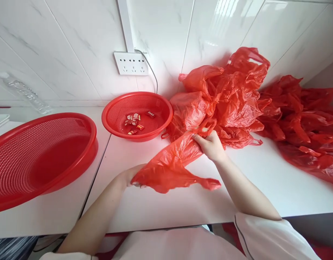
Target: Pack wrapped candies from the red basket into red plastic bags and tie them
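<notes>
A thin red plastic bag is stretched between both my hands above the white counter. My right hand pinches its far end next to a big heap of crumpled red plastic bags. My left hand grips the bag's near end, its fingers partly hidden under the plastic. A loose handle of the bag trails to the right, towards the counter's front edge.
A small red mesh basket with several wrapped candies stands by the wall. A larger red mesh basket lies at the left. More red bags spread along the right. A wall socket and cord sit above.
</notes>
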Demonstrator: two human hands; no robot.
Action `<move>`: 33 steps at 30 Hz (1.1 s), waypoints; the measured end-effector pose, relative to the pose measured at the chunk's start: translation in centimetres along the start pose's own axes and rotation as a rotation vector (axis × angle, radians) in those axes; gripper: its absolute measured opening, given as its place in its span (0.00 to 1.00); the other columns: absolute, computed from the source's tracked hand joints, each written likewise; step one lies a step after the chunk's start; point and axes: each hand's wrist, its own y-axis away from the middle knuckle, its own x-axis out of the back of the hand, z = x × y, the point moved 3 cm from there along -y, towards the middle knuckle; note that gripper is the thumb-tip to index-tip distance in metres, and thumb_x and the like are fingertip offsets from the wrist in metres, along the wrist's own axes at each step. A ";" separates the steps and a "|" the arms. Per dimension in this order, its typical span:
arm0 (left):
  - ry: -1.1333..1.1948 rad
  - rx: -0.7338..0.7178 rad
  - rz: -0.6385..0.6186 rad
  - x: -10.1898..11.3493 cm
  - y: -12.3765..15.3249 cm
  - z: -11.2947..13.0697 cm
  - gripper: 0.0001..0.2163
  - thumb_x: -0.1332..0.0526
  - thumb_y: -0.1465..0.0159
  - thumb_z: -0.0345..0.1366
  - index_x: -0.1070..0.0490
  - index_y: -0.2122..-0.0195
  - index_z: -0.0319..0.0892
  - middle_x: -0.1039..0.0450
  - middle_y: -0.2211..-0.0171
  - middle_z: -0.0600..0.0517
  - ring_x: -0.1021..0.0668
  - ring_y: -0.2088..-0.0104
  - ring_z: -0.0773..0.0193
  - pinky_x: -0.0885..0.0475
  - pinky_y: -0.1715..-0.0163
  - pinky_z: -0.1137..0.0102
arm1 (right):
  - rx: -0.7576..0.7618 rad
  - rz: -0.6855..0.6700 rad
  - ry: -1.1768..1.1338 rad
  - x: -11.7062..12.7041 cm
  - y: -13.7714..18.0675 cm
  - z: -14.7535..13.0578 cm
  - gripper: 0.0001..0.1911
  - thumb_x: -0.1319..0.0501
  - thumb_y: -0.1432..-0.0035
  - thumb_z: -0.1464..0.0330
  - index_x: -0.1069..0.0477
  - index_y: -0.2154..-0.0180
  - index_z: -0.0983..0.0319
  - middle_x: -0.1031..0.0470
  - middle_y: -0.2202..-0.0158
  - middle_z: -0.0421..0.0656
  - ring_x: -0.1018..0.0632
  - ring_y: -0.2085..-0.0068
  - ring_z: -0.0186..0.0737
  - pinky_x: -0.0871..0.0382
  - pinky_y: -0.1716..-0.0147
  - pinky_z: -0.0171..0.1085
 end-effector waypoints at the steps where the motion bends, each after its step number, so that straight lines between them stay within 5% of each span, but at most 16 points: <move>1: -0.015 0.031 -0.022 0.7 0.2 0.0 0.14 0.39 0.39 0.44 0.27 0.72 0.38 0.34 0.84 0.55 0.36 0.85 0.69 0.45 0.85 0.73 | -0.018 0.052 -0.010 0.7 0.1 0.4 0.09 0.40 0.40 0.64 0.25 0.67 0.62 0.22 0.67 0.41 0.22 0.64 0.40 0.27 0.62 0.37; 3: -0.093 0.014 0.122 2.1 0.8 0.6 0.14 0.44 0.37 0.45 0.27 0.67 0.40 0.29 0.79 0.53 0.31 0.81 0.65 0.41 0.82 0.72 | -0.046 0.102 -0.006 1.4 0.7 0.8 0.10 0.40 0.40 0.62 0.25 0.67 0.62 0.23 0.68 0.41 0.22 0.63 0.40 0.27 0.61 0.38; 7: -0.452 -0.411 0.823 2.5 4.4 5.3 0.13 0.46 0.33 0.43 0.30 0.53 0.44 0.25 0.58 0.49 0.24 0.59 0.60 0.30 0.59 0.66 | -0.082 0.089 0.084 0.9 1.8 0.3 0.12 0.41 0.40 0.62 0.28 0.71 0.62 0.26 0.70 0.42 0.24 0.65 0.41 0.28 0.62 0.38; 9: -0.639 -0.767 0.785 -0.3 5.7 8.1 0.12 0.45 0.33 0.38 0.31 0.51 0.44 0.26 0.54 0.48 0.25 0.55 0.61 0.31 0.53 0.66 | -0.089 0.054 0.110 0.0 2.0 -0.6 0.14 0.42 0.39 0.61 0.30 0.73 0.62 0.27 0.71 0.42 0.25 0.65 0.41 0.29 0.62 0.39; 11: -0.898 -1.071 0.538 -3.9 6.0 9.9 0.15 0.44 0.33 0.39 0.32 0.47 0.43 0.26 0.50 0.47 0.26 0.51 0.59 0.32 0.49 0.65 | -0.090 0.027 0.113 -0.9 2.1 -1.5 0.16 0.44 0.38 0.61 0.31 0.74 0.62 0.27 0.72 0.42 0.25 0.65 0.40 0.30 0.62 0.38; 14: -1.185 -1.246 0.504 -6.6 4.8 10.5 0.16 0.45 0.33 0.47 0.28 0.56 0.39 0.23 0.58 0.45 0.24 0.55 0.56 0.36 0.45 0.57 | -0.079 -0.024 0.094 -1.7 2.1 -2.4 0.15 0.44 0.38 0.62 0.32 0.75 0.62 0.28 0.72 0.41 0.27 0.67 0.38 0.31 0.65 0.37; 17: -1.207 -1.231 0.506 -5.3 3.5 10.0 0.19 0.48 0.32 0.47 0.32 0.76 0.41 0.32 0.80 0.53 0.29 0.74 0.62 0.35 0.47 0.54 | -0.023 -0.080 0.099 -1.2 2.2 -2.6 0.06 0.44 0.41 0.69 0.30 0.68 0.62 0.27 0.69 0.40 0.26 0.66 0.37 0.32 0.65 0.35; 21: -1.039 -1.082 0.504 -0.7 4.4 9.4 0.18 0.51 0.31 0.35 0.39 0.80 0.42 0.37 0.83 0.57 0.34 0.77 0.67 0.36 0.46 0.57 | 0.007 -0.099 0.169 1.1 2.7 -1.0 0.10 0.42 0.46 0.72 0.30 0.60 0.61 0.26 0.64 0.40 0.25 0.64 0.37 0.31 0.63 0.35; 24: -0.992 -0.896 0.612 2.1 6.0 9.1 0.19 0.51 0.32 0.32 0.44 0.82 0.42 0.43 0.85 0.59 0.38 0.80 0.69 0.41 0.40 0.56 | 0.012 -0.191 0.201 2.9 3.3 0.3 0.13 0.42 0.44 0.70 0.32 0.55 0.60 0.26 0.58 0.43 0.24 0.59 0.39 0.29 0.59 0.38; 27: -1.061 -0.704 0.718 3.5 6.9 8.6 0.16 0.49 0.33 0.34 0.38 0.79 0.43 0.45 0.86 0.61 0.43 0.83 0.70 0.41 0.39 0.55 | -0.034 -0.430 0.380 4.2 4.1 0.7 0.21 0.40 0.43 0.67 0.35 0.47 0.57 0.29 0.46 0.46 0.26 0.48 0.45 0.31 0.48 0.45; 30: -1.095 -0.564 0.680 3.7 6.8 8.2 0.09 0.48 0.33 0.36 0.29 0.67 0.45 0.36 0.83 0.61 0.35 0.81 0.68 0.40 0.41 0.53 | -0.074 -0.670 0.590 5.2 5.0 -1.0 0.37 0.34 0.47 0.61 0.42 0.37 0.53 0.38 0.37 0.46 0.33 0.39 0.52 0.35 0.43 0.51; 33: -1.140 -0.549 0.586 2.1 6.6 8.6 0.08 0.45 0.34 0.37 0.26 0.59 0.46 0.26 0.72 0.54 0.25 0.67 0.60 0.37 0.44 0.53 | 0.099 -0.685 0.520 4.6 5.7 -5.3 0.38 0.33 0.46 0.63 0.43 0.36 0.53 0.41 0.35 0.47 0.37 0.36 0.51 0.37 0.40 0.50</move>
